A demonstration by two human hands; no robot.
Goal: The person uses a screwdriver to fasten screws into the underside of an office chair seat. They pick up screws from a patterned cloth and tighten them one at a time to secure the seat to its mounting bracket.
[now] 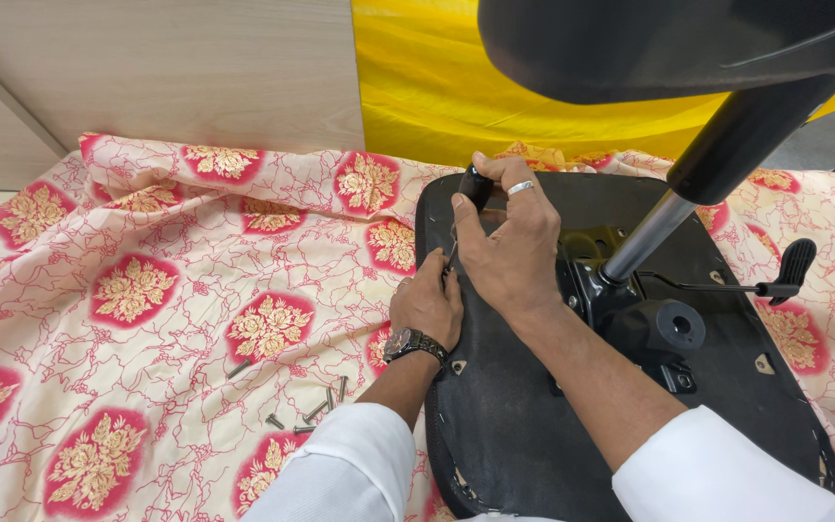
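An upturned black chair seat (533, 425) lies on a flowered cloth, its underside facing up. My right hand (509, 242), with a ring on one finger, grips a black-handled screwdriver (475, 184) held upright at the seat's left edge. My left hand (425, 304), wearing a wristwatch, rests at the same edge, its fingers pinched around the screwdriver's tip. What lies under the tip is hidden by both hands.
Several loose bolts (311, 406) lie on the red and cream cloth (147, 290) left of the seat. The seat mechanism (630, 309) carries a gas cylinder (698, 184) and a side lever (775, 280). Yellow fabric (427, 87) and a wooden panel (166, 68) stand behind.
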